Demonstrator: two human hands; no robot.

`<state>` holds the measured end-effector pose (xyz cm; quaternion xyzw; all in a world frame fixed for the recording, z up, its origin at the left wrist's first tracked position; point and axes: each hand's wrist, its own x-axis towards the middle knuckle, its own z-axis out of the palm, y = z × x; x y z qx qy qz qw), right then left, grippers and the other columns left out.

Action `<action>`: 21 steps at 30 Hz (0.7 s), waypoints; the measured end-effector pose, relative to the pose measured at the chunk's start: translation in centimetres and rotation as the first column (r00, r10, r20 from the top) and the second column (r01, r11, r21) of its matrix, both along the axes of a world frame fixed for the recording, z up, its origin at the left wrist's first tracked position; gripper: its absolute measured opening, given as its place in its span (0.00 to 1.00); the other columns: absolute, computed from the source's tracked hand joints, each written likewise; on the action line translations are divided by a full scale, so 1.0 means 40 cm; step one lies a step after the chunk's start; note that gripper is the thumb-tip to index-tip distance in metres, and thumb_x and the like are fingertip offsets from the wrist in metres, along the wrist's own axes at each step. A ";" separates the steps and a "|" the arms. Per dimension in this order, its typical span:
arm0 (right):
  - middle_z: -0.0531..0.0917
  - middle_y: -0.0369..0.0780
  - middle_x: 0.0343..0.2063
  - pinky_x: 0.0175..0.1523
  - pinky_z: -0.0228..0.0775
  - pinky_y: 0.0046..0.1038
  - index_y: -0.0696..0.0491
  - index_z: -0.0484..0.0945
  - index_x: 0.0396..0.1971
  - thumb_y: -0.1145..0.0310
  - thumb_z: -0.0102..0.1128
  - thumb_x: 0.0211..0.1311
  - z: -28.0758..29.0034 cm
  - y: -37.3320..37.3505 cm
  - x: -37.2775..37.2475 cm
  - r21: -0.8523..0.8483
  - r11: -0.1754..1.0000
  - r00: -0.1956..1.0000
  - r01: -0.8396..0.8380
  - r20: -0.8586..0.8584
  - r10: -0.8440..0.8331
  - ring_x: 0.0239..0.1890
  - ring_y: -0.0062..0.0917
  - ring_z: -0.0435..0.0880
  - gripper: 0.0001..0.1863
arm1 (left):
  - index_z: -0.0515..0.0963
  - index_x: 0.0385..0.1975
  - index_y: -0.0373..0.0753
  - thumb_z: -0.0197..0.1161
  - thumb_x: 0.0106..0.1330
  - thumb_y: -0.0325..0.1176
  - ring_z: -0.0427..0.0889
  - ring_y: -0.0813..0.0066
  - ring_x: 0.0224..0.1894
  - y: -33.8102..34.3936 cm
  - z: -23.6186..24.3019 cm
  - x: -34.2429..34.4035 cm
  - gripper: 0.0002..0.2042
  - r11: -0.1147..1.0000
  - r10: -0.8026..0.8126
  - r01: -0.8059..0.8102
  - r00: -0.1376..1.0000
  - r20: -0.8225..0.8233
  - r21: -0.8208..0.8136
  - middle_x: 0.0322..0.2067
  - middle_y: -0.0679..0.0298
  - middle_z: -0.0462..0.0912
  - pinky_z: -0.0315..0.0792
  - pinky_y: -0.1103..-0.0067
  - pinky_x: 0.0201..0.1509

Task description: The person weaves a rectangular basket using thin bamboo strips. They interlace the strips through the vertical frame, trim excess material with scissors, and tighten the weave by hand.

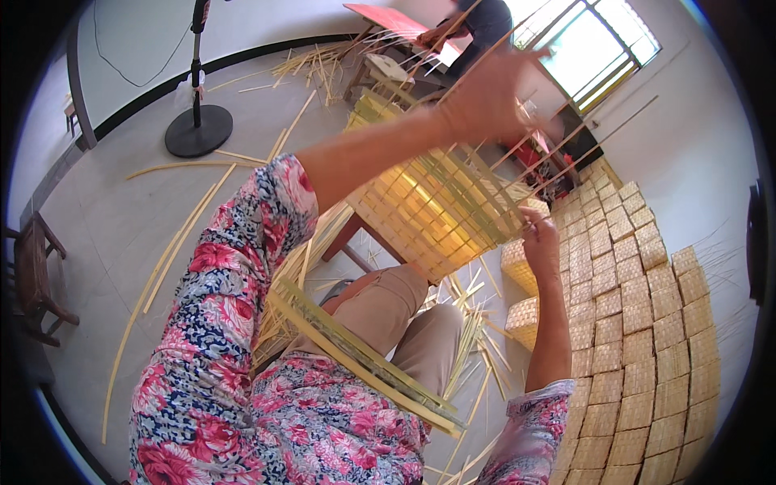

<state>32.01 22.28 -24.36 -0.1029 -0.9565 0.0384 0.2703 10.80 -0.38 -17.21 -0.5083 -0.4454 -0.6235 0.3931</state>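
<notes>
A half-woven bamboo basket (410, 202) is in front of my knees, its walls a yellow lattice with long upright stakes rising from the far and right sides. My left hand (489, 93), smeared by motion, is raised over the basket among those stakes; its finger positions are unclear. At the basket's right corner my right hand (540, 234) is closed, thumb and fingers pinching the end of a greenish bamboo strip (503, 212) that runs along the upper edge. Several loose bamboo strips (364, 360) lie in a bundle across my lap.
Stacked woven baskets (622, 323) line the right wall. Bamboo strips (182, 234) litter the floor. A black stand with a round base (199, 131) is at the far left, a wooden chair (39, 279) at the left edge. Another person (485, 32) works at a red-topped table (396, 24).
</notes>
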 end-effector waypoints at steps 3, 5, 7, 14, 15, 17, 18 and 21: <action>0.81 0.36 0.31 0.36 0.78 0.23 0.53 0.80 0.40 0.76 0.52 0.68 -0.037 0.006 0.007 -0.664 0.747 0.979 -0.044 -0.177 -0.100 0.37 0.15 0.81 0.08 | 0.70 0.58 0.32 0.68 0.59 0.29 0.78 0.62 0.52 -0.165 0.122 -0.131 0.26 0.760 0.298 -0.398 0.916 0.268 0.514 0.48 0.49 0.79 0.71 0.72 0.59; 0.83 0.35 0.34 0.39 0.82 0.26 0.52 0.80 0.41 0.72 0.53 0.70 -0.064 -0.031 -0.057 -0.784 0.591 0.953 -0.190 -0.291 -0.080 0.38 0.17 0.82 0.06 | 0.63 0.64 0.34 0.68 0.55 0.22 0.70 0.55 0.61 -0.269 0.092 -0.159 0.34 0.782 0.320 -0.350 0.935 0.151 0.515 0.56 0.48 0.72 0.62 0.66 0.68; 0.84 0.36 0.36 0.40 0.84 0.28 0.51 0.79 0.42 0.70 0.55 0.71 -0.092 -0.023 -0.010 -0.846 0.471 0.911 -0.250 -0.370 -0.181 0.39 0.19 0.83 0.05 | 0.71 0.58 0.38 0.67 0.56 0.27 0.75 0.57 0.54 -0.171 -0.035 -0.181 0.27 0.864 0.429 -0.432 0.901 0.070 0.257 0.51 0.52 0.76 0.68 0.66 0.59; 0.83 0.42 0.43 0.43 0.84 0.33 0.51 0.75 0.45 0.68 0.53 0.73 -0.138 -0.048 -0.041 -0.846 0.212 0.792 -0.489 -0.532 -0.300 0.42 0.26 0.84 0.07 | 0.73 0.58 0.52 0.65 0.53 0.27 0.73 0.61 0.51 -0.017 -0.343 -0.131 0.28 0.733 0.519 -0.570 0.821 -0.236 -0.372 0.55 0.58 0.72 0.71 0.65 0.49; 0.82 0.42 0.43 0.44 0.84 0.33 0.51 0.74 0.45 0.68 0.52 0.73 -0.142 -0.050 -0.045 -0.838 0.228 0.786 -0.495 -0.544 -0.293 0.42 0.26 0.83 0.06 | 0.71 0.60 0.53 0.66 0.52 0.26 0.73 0.60 0.50 -0.008 -0.356 -0.134 0.31 0.713 0.541 -0.594 0.804 -0.248 -0.371 0.57 0.59 0.70 0.72 0.66 0.50; 0.82 0.43 0.43 0.45 0.84 0.34 0.52 0.74 0.45 0.69 0.52 0.73 -0.146 -0.048 -0.049 -0.828 0.263 0.778 -0.495 -0.558 -0.290 0.42 0.27 0.83 0.06 | 0.67 0.64 0.55 0.69 0.50 0.25 0.72 0.58 0.50 0.001 -0.368 -0.140 0.37 0.672 0.579 -0.639 0.769 -0.272 -0.375 0.60 0.62 0.67 0.72 0.66 0.52; 0.81 0.43 0.44 0.45 0.84 0.33 0.52 0.74 0.45 0.69 0.51 0.74 -0.150 -0.044 -0.049 -0.825 0.281 0.773 -0.491 -0.561 -0.297 0.42 0.27 0.83 0.06 | 0.69 0.62 0.56 0.68 0.50 0.24 0.73 0.60 0.49 0.004 -0.363 -0.134 0.35 0.678 0.583 -0.644 0.764 -0.275 -0.354 0.58 0.63 0.69 0.72 0.66 0.51; 0.81 0.42 0.43 0.47 0.84 0.34 0.53 0.73 0.45 0.69 0.52 0.73 -0.148 -0.041 -0.047 -0.816 0.301 0.760 -0.494 -0.573 -0.305 0.42 0.27 0.83 0.06 | 0.70 0.60 0.56 0.67 0.52 0.24 0.74 0.60 0.49 -0.004 -0.337 -0.126 0.33 0.604 0.568 -0.693 0.721 -0.396 -0.395 0.56 0.62 0.71 0.72 0.67 0.51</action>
